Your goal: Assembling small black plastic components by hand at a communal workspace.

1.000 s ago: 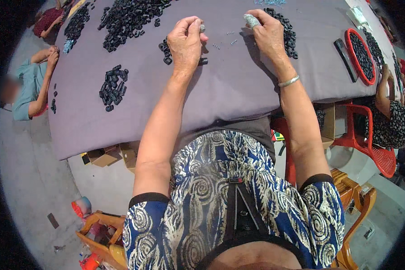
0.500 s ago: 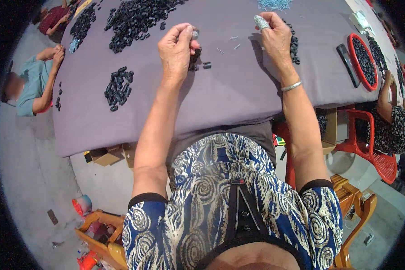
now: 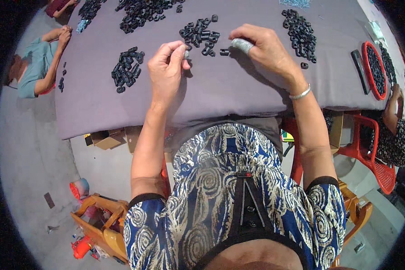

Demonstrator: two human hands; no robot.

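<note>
My left hand (image 3: 165, 67) is held over the near part of the table with thumb and fingers pinched together. A grey wrapping shows at a fingertip; whatever the pinch holds is hidden. To its right, my right hand (image 3: 270, 50) points leftward, thumb and bent index finger close together, with silvery grey wrapping on the thumb (image 3: 242, 45). Anything between those fingers is too small to make out. Just left of the thumb lies a single short black tubular part (image 3: 224, 52). Beyond both hands is a small pile of similar black parts (image 3: 201, 33).
More black parts lie in heaps at left (image 3: 127, 69), far left (image 3: 144, 14) and right (image 3: 300, 36). Pale blue small pieces (image 3: 295, 3) sit at the far edge. A red basket (image 3: 381, 92) of black parts stands right, beside a dark bar (image 3: 361, 72). Other people sit around the table.
The view has shifted, so the table's heaps appear higher up. My right hand has come leftward and nearer my left hand, uncovering the heap at right. My left hand stays pinched.
</note>
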